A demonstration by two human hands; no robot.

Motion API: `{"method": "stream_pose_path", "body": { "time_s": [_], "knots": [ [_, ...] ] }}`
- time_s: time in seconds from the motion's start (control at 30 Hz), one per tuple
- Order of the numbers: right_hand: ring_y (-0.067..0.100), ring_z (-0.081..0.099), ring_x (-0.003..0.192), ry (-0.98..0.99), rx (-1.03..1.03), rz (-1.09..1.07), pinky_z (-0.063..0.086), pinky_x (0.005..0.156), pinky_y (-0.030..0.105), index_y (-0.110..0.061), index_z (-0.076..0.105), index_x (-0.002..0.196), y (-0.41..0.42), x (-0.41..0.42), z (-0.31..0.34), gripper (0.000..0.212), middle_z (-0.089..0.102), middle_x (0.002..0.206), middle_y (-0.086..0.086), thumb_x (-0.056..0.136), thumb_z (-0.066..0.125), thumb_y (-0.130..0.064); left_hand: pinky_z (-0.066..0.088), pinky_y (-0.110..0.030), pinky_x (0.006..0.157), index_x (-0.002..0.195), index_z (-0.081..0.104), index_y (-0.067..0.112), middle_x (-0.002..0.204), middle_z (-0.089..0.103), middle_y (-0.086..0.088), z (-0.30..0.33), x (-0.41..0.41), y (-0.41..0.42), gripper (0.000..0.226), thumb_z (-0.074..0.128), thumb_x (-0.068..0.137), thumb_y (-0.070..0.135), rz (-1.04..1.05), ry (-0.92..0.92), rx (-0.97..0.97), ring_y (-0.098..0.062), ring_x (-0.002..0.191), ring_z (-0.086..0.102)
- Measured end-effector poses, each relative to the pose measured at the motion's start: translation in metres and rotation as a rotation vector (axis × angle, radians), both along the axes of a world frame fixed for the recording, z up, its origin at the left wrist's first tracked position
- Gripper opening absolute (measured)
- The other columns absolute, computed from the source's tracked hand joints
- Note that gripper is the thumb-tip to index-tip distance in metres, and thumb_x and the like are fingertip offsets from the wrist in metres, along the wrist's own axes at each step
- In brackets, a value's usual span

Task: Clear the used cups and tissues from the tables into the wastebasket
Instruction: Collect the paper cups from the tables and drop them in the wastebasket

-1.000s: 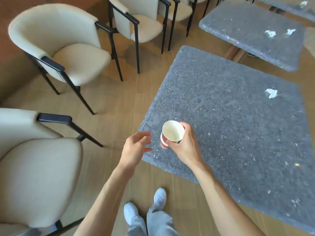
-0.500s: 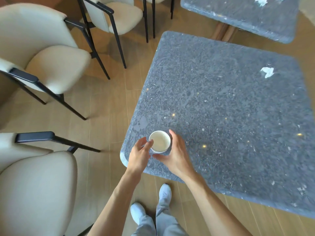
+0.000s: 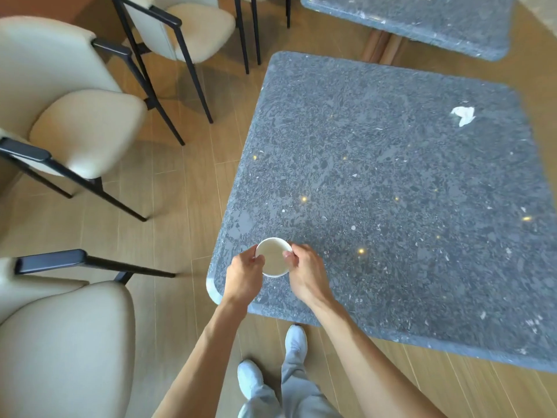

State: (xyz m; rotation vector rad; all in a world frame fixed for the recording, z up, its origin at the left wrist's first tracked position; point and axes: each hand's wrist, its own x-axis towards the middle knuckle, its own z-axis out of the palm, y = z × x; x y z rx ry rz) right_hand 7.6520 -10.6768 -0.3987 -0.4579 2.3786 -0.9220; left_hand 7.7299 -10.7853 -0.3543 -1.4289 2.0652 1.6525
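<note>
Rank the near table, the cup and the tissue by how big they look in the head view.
1. Near table, by far the largest.
2. Cup, held by both hands.
3. Tissue; it lies farther from the camera, so its lead under the cup is unsure.

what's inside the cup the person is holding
Nothing shows inside the cup: only its pale inner wall and bottom are visible from above. The left hand and right hand grip its rim, and their fingers cover small parts of the inside edge.
</note>
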Motion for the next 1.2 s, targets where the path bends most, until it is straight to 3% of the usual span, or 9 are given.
{"method": "stream_pose_path", "body": {
  "time_s": [0.13, 0.23, 0.33, 0.43, 0.57, 0.73, 0.87, 1.0, 1.2],
  "knots": [
    [0.031, 0.058, 0.124, -0.017, 0.006, -0.058, 0.045, 0.1, 0.037, -0.002, 0.056, 0.139, -0.002, -0.007, 0.02, 0.046, 0.061, 0.134, 0.016, 0.105, 0.053, -0.033, 0.046, -0.047, 0.098, 0.128, 0.059, 0.0, 0.128, 0.065, -0.025, 0.02, -0.005, -0.011, 0.041, 0.056, 0.096, 0.026, 0.032, 0.007, 0.004, -0.046, 0.119, 0.056],
    [0.029, 0.055, 0.13, 0.025, -0.035, -0.151, 0.042, 0.11, 0.041, -0.004, 0.052, 0.145, 0.005, -0.011, 0.055, 0.05, 0.056, 0.145, 0.013, 0.105, 0.053, -0.033, 0.044, -0.047, 0.109, 0.14, 0.058, 0.01, 0.139, 0.062, -0.016, 0.047, -0.011, -0.02, 0.043, 0.057, 0.099, 0.023, 0.029, 0.099, -0.029, -0.038, 0.126, 0.058],
    [0.022, 0.059, 0.126, 0.088, -0.101, -0.246, 0.04, 0.105, 0.028, -0.009, 0.055, 0.144, 0.021, -0.012, 0.1, 0.045, 0.058, 0.145, 0.008, 0.105, 0.054, -0.032, 0.043, -0.044, 0.113, 0.14, 0.061, 0.021, 0.137, 0.065, 0.0, 0.084, -0.018, -0.02, 0.04, 0.058, 0.101, 0.026, -0.009, 0.266, -0.01, -0.025, 0.123, 0.063],
    [0.014, 0.061, 0.114, 0.163, -0.214, -0.346, 0.038, 0.095, 0.019, -0.01, 0.059, 0.139, 0.04, -0.004, 0.144, 0.041, 0.062, 0.14, 0.006, 0.104, 0.057, -0.03, 0.048, -0.041, 0.109, 0.132, 0.067, 0.016, 0.125, 0.068, 0.004, 0.127, -0.026, -0.002, 0.032, 0.055, 0.103, 0.021, -0.069, 0.467, 0.043, -0.011, 0.109, 0.067],
    [0.005, 0.059, 0.107, 0.249, -0.372, -0.536, 0.041, 0.09, 0.007, -0.014, 0.063, 0.136, 0.08, 0.013, 0.203, 0.037, 0.066, 0.134, -0.001, 0.103, 0.059, -0.03, 0.052, -0.035, 0.104, 0.121, 0.07, 0.013, 0.124, 0.072, 0.001, 0.178, -0.031, 0.046, 0.025, 0.052, 0.104, 0.017, -0.232, 0.684, 0.208, -0.015, 0.117, 0.066],
    [0.012, 0.068, 0.112, 0.35, -0.589, -0.812, 0.05, 0.106, 0.041, -0.024, 0.069, 0.123, 0.153, 0.041, 0.261, 0.036, 0.071, 0.114, -0.015, 0.093, 0.062, -0.041, 0.053, -0.035, 0.102, 0.116, 0.072, 0.016, 0.122, 0.074, 0.0, 0.223, -0.037, 0.125, 0.023, 0.056, 0.102, 0.025, -0.533, 0.847, 0.41, -0.015, 0.116, 0.068],
    [0.017, 0.068, 0.111, 0.45, -0.767, -1.004, 0.058, 0.092, 0.03, -0.022, 0.067, 0.115, 0.232, 0.07, 0.301, 0.016, 0.072, 0.111, -0.001, 0.101, 0.062, -0.026, 0.053, -0.036, 0.103, 0.116, 0.072, 0.018, 0.123, 0.074, 0.0, 0.253, -0.037, 0.204, 0.028, 0.055, 0.098, 0.032, -0.776, 0.918, 0.528, -0.014, 0.117, 0.068],
    [0.022, 0.07, 0.109, 0.546, -0.825, -1.194, 0.058, 0.094, 0.033, -0.007, 0.069, 0.123, 0.304, 0.106, 0.328, 0.026, 0.073, 0.119, 0.01, 0.103, 0.057, -0.02, 0.052, -0.036, 0.103, 0.121, 0.07, 0.016, 0.128, 0.071, 0.0, 0.274, -0.032, 0.276, 0.037, 0.054, 0.095, 0.037, -0.984, 0.956, 0.612, -0.016, 0.12, 0.066],
    [0.032, 0.069, 0.109, 0.734, -0.913, -1.409, 0.057, 0.094, 0.04, -0.003, 0.07, 0.119, 0.401, 0.151, 0.35, 0.024, 0.074, 0.117, 0.014, 0.104, 0.054, -0.015, 0.053, -0.042, 0.104, 0.127, 0.066, 0.008, 0.129, 0.071, -0.003, 0.297, -0.025, 0.388, 0.039, 0.051, 0.101, 0.032, -1.187, 0.977, 0.707, -0.016, 0.119, 0.067]
  ]
}}
